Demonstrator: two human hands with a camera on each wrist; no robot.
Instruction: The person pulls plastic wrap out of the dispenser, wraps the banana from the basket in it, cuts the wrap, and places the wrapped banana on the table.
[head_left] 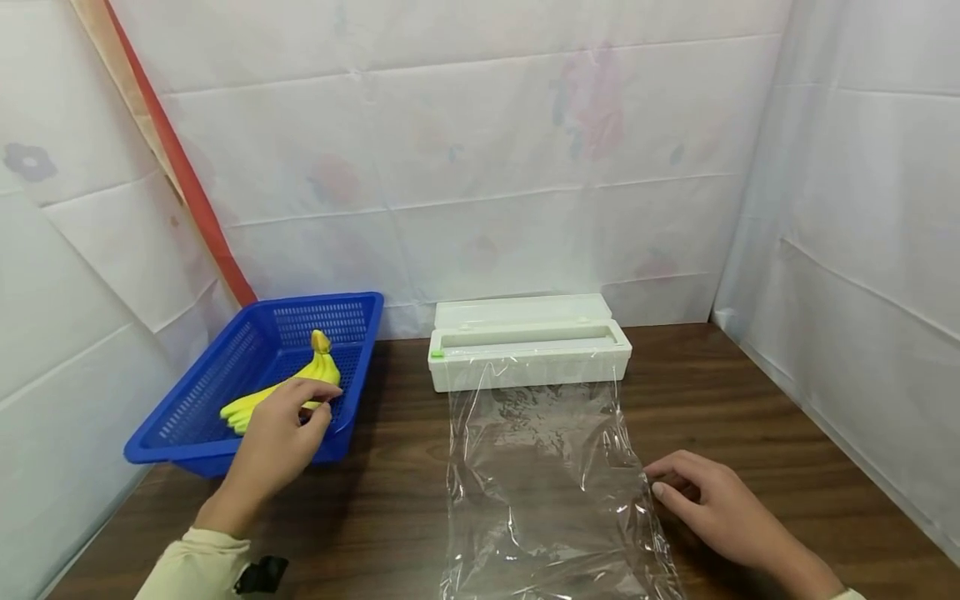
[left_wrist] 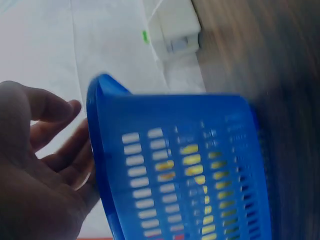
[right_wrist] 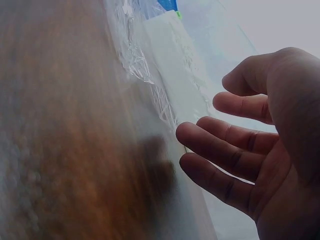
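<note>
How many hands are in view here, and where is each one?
2: the left hand is over the near part of the blue plastic basket; the right hand is by the right edge of the clear plastic wrap.

The bench (head_left: pixel 401 492) is dark brown with wood grain running across it. On it, at the left, sits a blue basket (head_left: pixel 358 367) with slotted sides. Near the back edge, right of the basket and apart from it, rests a long white box (head_left: pixel 517 315), its lid up behind it. Clear film (head_left: pixel 555 483) runs from the box's front toward the near side, spread over the bench, glossy and wrinkled, rumpled along its right edge; the brown shows through.
</note>
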